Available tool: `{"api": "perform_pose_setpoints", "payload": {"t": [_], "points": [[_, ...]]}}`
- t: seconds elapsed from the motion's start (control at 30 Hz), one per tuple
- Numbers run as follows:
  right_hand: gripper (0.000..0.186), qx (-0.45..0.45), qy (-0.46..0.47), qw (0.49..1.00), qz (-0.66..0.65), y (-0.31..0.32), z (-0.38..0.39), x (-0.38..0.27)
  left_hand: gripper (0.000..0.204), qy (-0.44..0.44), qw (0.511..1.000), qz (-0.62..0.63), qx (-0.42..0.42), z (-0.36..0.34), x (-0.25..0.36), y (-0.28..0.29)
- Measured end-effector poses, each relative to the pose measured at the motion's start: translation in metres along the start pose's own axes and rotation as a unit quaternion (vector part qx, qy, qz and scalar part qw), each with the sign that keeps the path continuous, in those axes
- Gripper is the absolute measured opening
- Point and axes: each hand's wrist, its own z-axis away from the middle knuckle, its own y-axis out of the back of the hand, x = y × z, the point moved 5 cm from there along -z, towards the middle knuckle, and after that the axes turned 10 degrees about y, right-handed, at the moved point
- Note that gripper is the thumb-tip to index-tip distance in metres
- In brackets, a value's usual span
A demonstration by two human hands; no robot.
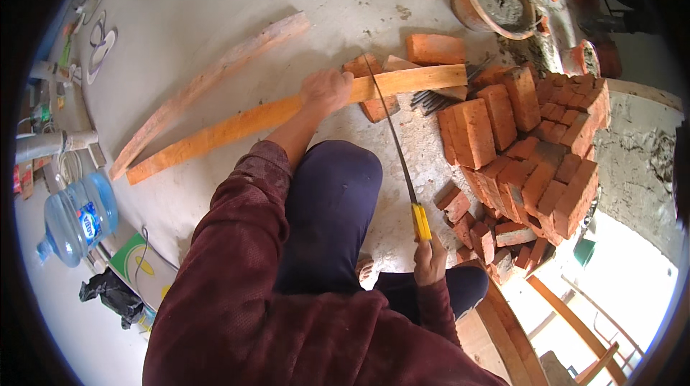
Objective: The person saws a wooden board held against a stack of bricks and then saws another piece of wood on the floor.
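Note:
A long wooden plank (237,127) runs from the lower left up to the right, its right part raised on a brick (375,108). My left hand (327,91) is closed over the plank, left of the saw. In my right hand (430,259) is the yellow handle of a hand saw (397,145). The saw's thin blade points away from me and lies across the plank, its tip past the far edge. Whether the teeth have cut into the wood is too small to tell.
A second plank (208,84) lies beyond on the floor. Stacked bricks (546,177) rise at the right, near several dark rods (431,102). A bucket of mortar (474,8) stands at the far right. A blue water jug (80,217) lies at the left.

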Motion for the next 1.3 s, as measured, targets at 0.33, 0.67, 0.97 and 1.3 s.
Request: {"api": "perform_pose_setpoints", "payload": {"t": [0.33,0.67,0.97,1.3], "points": [[0.03,0.125,0.295,0.936,0.149,-0.033,-0.152,-0.044,0.049,-0.019,0.997,-0.007,0.071,-0.006,0.016,0.0],[0.032,0.042,0.106,0.993,0.023,-0.036,-0.132,-0.01,0.033,-0.067,0.993,-0.029,0.093,-0.009,0.006,-0.015],[0.033,0.053,0.11,0.991,-0.05,-0.022,-0.036,0.011,0.03,-0.002,0.996,0.015,0.086,-0.011,-0.006,-0.008],[0.042,0.094,0.185,0.977,-0.04,-0.053,-0.181,-0.007,0.022,-0.118,0.984,-0.09,0.102,0.003,0.03,0.005]]}}
